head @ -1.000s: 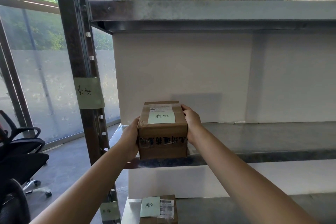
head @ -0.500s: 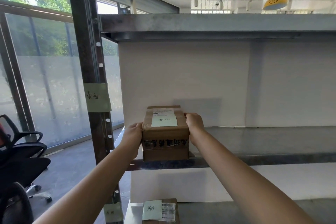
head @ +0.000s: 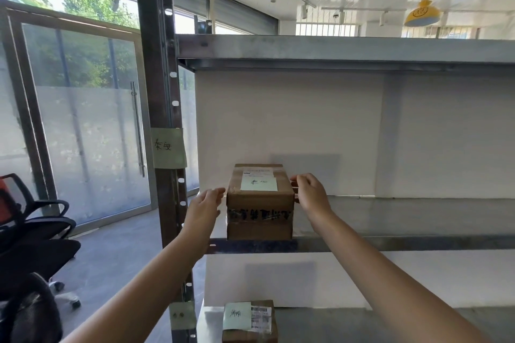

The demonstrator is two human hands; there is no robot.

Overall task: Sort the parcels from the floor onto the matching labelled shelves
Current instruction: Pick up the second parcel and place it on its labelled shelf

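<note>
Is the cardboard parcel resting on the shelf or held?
Resting: the cardboard parcel sits on the shelf; the left hand is clearly off it.

Parcel sits on shelf between open hands.

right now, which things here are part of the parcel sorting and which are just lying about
Part of the job:
- brown parcel with a green note, on the middle shelf
- green shelf label on the upright post
- second parcel on the shelf below
- lower shelf label
- left hand and right hand, both open beside the brown parcel

Just lying about:
- black office chair
- yellow hanging lamp
</note>
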